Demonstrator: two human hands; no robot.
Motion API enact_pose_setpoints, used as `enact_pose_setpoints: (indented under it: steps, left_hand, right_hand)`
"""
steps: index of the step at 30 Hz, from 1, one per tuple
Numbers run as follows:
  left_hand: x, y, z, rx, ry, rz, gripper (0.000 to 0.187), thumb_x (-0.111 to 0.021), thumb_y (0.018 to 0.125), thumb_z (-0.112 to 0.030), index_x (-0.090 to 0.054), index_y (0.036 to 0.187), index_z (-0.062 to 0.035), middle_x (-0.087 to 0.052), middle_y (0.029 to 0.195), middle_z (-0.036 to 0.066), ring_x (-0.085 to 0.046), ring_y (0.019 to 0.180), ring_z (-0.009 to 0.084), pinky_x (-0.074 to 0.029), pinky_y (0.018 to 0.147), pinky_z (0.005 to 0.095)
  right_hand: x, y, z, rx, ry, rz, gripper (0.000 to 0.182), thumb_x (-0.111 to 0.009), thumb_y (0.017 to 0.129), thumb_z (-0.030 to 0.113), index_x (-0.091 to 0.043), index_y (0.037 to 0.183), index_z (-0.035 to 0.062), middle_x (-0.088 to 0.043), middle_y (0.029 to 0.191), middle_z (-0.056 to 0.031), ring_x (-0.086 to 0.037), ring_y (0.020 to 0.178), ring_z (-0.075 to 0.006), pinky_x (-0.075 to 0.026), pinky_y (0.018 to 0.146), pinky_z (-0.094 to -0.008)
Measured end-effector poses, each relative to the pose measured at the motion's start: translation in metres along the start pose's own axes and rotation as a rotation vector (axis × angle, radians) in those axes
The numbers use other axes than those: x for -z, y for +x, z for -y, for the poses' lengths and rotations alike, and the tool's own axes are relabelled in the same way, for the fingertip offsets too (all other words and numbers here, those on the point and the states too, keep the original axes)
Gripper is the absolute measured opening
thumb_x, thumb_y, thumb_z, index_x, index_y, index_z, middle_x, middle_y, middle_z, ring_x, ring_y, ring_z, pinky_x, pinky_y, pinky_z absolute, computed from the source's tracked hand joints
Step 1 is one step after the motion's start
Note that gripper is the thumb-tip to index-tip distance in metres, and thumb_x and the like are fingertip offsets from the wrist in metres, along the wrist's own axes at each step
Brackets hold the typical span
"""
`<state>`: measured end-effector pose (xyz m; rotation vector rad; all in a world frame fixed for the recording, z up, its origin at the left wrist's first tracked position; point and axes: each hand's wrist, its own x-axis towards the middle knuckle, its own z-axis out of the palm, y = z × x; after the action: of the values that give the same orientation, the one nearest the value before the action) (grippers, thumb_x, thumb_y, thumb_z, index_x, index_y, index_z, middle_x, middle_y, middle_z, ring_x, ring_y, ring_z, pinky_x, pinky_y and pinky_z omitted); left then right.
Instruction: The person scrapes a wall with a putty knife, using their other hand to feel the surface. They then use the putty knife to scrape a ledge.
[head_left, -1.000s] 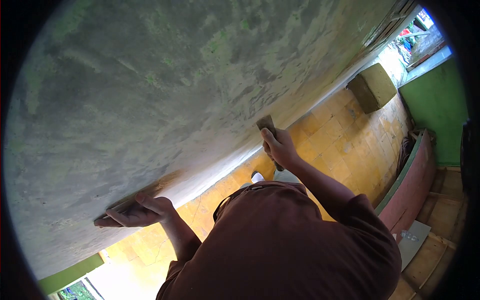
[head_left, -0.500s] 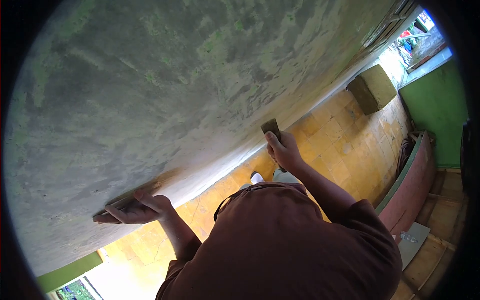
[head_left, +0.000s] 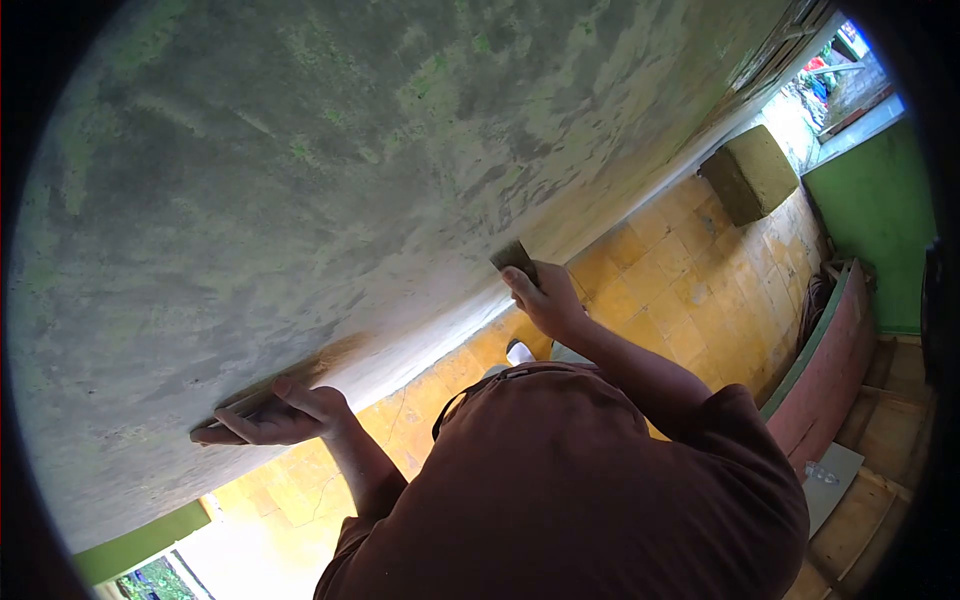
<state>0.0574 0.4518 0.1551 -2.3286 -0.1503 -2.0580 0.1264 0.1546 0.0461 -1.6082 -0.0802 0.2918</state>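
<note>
A scraper (head_left: 513, 257) with a flat, dull blade is gripped in my right hand (head_left: 546, 303), its handle mostly hidden by the closed fingers. The blade's end is at the surface of the grey, patchy wall (head_left: 380, 180), which has flecks of green paint. Lower on the left, my left hand (head_left: 275, 415) lies along the same wall, fingers stretched out and thumb apart. It appears to lean on the wall with nothing held. A brownish patch shows on the wall just beside its thumb.
Yellow tiles cover the floor (head_left: 640, 310) below. A box-like block (head_left: 752, 175) stands by the wall near the bright doorway. To the right are a pink panel with a green edge (head_left: 825, 370), a green wall (head_left: 870, 230) and a white board (head_left: 832, 485).
My right hand has moved a little left with the scraper, bringing the blade closer to the wall. My left hand stays nearly where it was.
</note>
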Motion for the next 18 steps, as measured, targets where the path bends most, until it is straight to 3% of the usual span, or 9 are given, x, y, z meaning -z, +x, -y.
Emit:
enact_pose_setpoints:
  steps: [5, 8, 11, 13, 18]
  left_hand:
    - [0.000, 0.000, 0.000, -0.009, -0.002, -0.004, 0.064, -0.048, 0.092, -0.043, -0.033, 0.140, -0.0036, -0.016, 0.152, 0.023, -0.008, 0.144, 0.0366, -0.014, 0.114, 0.0557]
    - [0.000, -0.001, 0.001, 0.006, -0.001, 0.001, 0.063, -0.048, 0.092, -0.042, -0.033, 0.140, -0.0034, -0.017, 0.152, 0.023, -0.008, 0.144, 0.0366, -0.014, 0.114, 0.0556]
    - [-0.001, 0.001, -0.001, -0.003, -0.005, 0.000, 0.063, -0.048, 0.093, -0.041, -0.033, 0.140, -0.0033, -0.017, 0.152, 0.022, -0.008, 0.144, 0.0362, -0.014, 0.114, 0.0554]
    - [0.001, 0.000, -0.001, -0.011, 0.003, 0.002, 0.063, -0.048, 0.093, -0.041, -0.033, 0.140, -0.0032, -0.017, 0.152, 0.022, -0.008, 0.144, 0.0358, -0.014, 0.114, 0.0553]
    - [-0.002, 0.001, 0.000, -0.021, -0.017, -0.018, 0.062, -0.049, 0.092, -0.041, -0.034, 0.139, -0.0026, -0.018, 0.152, 0.021, -0.010, 0.144, 0.0337, -0.013, 0.114, 0.0549]
  right_hand:
    - [0.011, -0.021, -0.063, -0.125, -0.152, -0.067, 0.044, -0.056, 0.094, 0.038, -0.053, 0.069, 0.0012, -0.049, 0.056, -0.0011, -0.045, 0.052, -0.0089, -0.037, 0.049, -0.0302]
    - [0.010, -0.013, -0.056, -0.197, -0.102, -0.073, 0.044, -0.056, 0.094, 0.038, -0.054, 0.071, 0.0005, -0.049, 0.056, -0.0011, -0.046, 0.052, -0.0091, -0.037, 0.049, -0.0302]
    - [0.001, -0.002, -0.020, -0.113, 0.038, -0.139, 0.041, -0.055, 0.096, 0.033, -0.050, 0.067, 0.0043, -0.045, 0.055, 0.0020, -0.041, 0.049, -0.0065, -0.033, 0.045, -0.0267]
    - [0.002, -0.006, -0.019, -0.127, 0.084, -0.132, 0.045, -0.055, 0.095, 0.038, -0.055, 0.070, 0.0006, -0.050, 0.056, -0.0014, -0.047, 0.052, -0.0101, -0.038, 0.049, -0.0305]
    - [0.015, -0.024, -0.056, -0.155, -0.127, -0.127, 0.045, -0.056, 0.094, 0.038, -0.055, 0.070, 0.0006, -0.051, 0.056, -0.0020, -0.047, 0.052, -0.0103, -0.038, 0.049, -0.0305]
